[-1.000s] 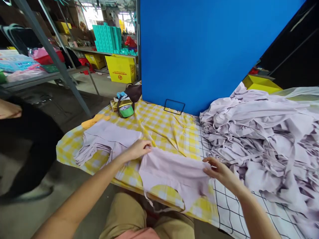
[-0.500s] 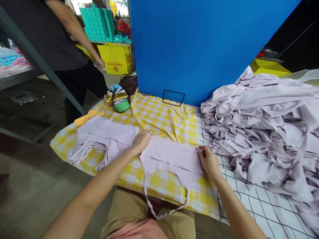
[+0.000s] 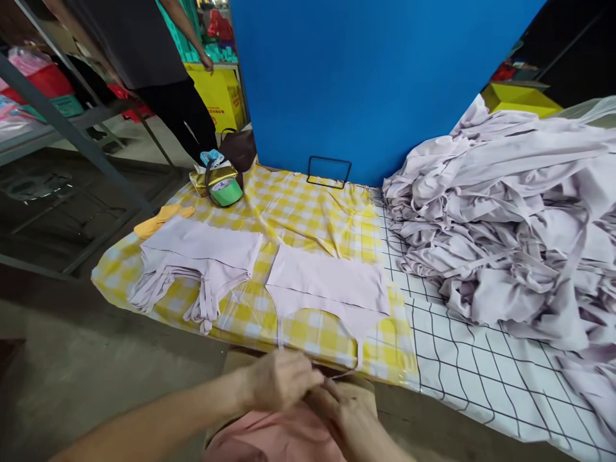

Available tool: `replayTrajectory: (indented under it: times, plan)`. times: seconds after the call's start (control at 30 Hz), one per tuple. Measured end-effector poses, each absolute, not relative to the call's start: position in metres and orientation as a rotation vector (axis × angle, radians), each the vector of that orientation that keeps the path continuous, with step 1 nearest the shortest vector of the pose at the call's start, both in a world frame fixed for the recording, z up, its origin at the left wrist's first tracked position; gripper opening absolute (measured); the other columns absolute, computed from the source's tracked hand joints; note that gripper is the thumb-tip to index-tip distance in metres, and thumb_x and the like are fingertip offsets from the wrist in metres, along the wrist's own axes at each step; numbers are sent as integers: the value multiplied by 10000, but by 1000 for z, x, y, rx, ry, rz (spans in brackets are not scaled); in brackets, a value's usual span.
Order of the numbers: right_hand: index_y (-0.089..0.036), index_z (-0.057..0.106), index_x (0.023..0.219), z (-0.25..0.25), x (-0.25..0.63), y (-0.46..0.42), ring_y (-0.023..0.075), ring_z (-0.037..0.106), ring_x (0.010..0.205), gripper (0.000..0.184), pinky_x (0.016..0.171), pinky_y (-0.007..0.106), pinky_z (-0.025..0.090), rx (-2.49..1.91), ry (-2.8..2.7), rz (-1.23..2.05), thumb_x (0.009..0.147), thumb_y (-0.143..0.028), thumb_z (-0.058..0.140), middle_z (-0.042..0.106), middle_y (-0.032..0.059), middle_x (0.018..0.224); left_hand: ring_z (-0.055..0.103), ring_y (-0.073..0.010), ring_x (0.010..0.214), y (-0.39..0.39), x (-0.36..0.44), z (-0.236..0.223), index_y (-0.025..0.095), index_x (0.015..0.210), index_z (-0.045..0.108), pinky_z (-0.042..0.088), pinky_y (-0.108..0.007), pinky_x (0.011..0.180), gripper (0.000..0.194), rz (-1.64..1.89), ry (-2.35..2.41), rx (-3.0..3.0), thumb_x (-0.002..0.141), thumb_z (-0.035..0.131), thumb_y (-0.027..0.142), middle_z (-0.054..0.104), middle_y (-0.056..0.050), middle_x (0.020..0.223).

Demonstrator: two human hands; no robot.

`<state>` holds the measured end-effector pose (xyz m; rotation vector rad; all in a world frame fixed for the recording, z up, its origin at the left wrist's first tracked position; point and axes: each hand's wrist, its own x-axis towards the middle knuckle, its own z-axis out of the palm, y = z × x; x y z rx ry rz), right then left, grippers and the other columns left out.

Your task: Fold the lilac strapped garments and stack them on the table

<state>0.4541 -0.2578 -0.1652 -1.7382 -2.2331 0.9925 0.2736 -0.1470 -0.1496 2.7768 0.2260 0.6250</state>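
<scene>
A pale lilac camisole (image 3: 332,279) lies flat on the yellow checked cloth (image 3: 293,215), its upper part folded over and its thin straps hanging toward me over the table edge. At that edge my left hand (image 3: 283,380) is closed on the straps, fingers bent. My right hand (image 3: 344,410) meets it fingertip to fingertip, pinching the same straps; motion blur and the fingers hide the exact grip. To the left sits a neat stack of folded lilac camisoles (image 3: 199,247), straps trailing to the front.
A big heap of lilac garments (image 3: 505,224) covers the right side, on a white grid cloth (image 3: 462,359). A blue panel (image 3: 380,83) stands behind. Green tape (image 3: 226,191), an orange cloth item (image 3: 163,219) and a dark bag (image 3: 238,149) lie left. A person (image 3: 149,58) stands beyond.
Both my hands have left the camisole's upper corners and come together at its straps near my lap. The person at the back has shifted, and the view has tilted slightly.
</scene>
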Motion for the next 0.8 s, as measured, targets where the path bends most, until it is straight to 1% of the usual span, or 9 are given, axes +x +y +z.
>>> replayTrajectory:
  times: [0.1,0.17,0.23,0.3,0.37,0.47,0.63,0.73,0.8]
  plan:
    - [-175,515,1211,-206,432,-264,157,656,675,512,538,224,461,-2015,-2283,783,752,-17,351,596,145,1173,574,-184,877,-187,272,-174,106,1114,507,466,-280,769,289,229,431,2848,856,382,140,619,-101,966]
    - [-129,567,1142,-216,429,-258,196,667,722,514,564,249,460,-2202,-2237,762,726,46,319,623,178,1114,550,-220,1006,-194,274,-187,85,1176,486,413,-330,903,352,3,678,2830,843,374,108,598,-135,1070]
    - [-125,631,994,-213,431,-254,218,666,746,426,590,259,449,-2277,-2190,805,755,39,319,674,164,975,560,-234,993,-191,276,-193,79,1113,540,379,-359,938,341,-192,766,2769,827,355,65,618,-145,1015]
    - [-156,646,858,-202,436,-253,206,658,730,315,596,249,428,-2180,-2125,918,823,-48,352,692,111,853,588,-229,904,-182,276,-191,103,973,603,405,-347,879,288,-301,723,2645,829,356,67,645,-123,897]
    - [-187,628,816,-190,441,-256,180,639,702,258,592,233,404,-1988,-1989,1084,876,-179,377,684,55,779,600,-200,802,-171,274,-180,139,858,620,432,-287,765,236,-296,634,2452,856,384,139,655,-80,812]
    - [-203,600,864,-172,446,-259,151,591,663,250,589,216,376,-1716,-1713,1284,896,-331,387,651,4,730,587,-135,722,-158,269,-152,176,867,616,397,-196,649,235,-165,561,2141,891,399,262,656,-19,795]
    - [-192,615,812,-150,447,-252,141,535,668,380,610,213,373,-1544,-1459,1383,900,-452,353,591,-4,710,532,-102,656,-149,266,-116,184,912,621,343,-169,598,255,-72,628,1915,891,410,326,634,17,750]
    - [-183,604,713,-140,445,-245,135,494,613,417,576,217,363,-1582,-1389,1369,888,-478,367,537,-3,638,500,-99,622,-149,268,-115,170,860,625,321,-178,585,301,-34,703,1925,902,381,342,614,16,707]
    - [-181,605,712,-134,443,-242,136,484,603,418,566,220,363,-1592,-1328,1368,878,-491,379,527,1,629,481,-95,608,-151,271,-118,162,815,616,310,-182,578,326,1,733,1934,908,365,348,600,16,693]
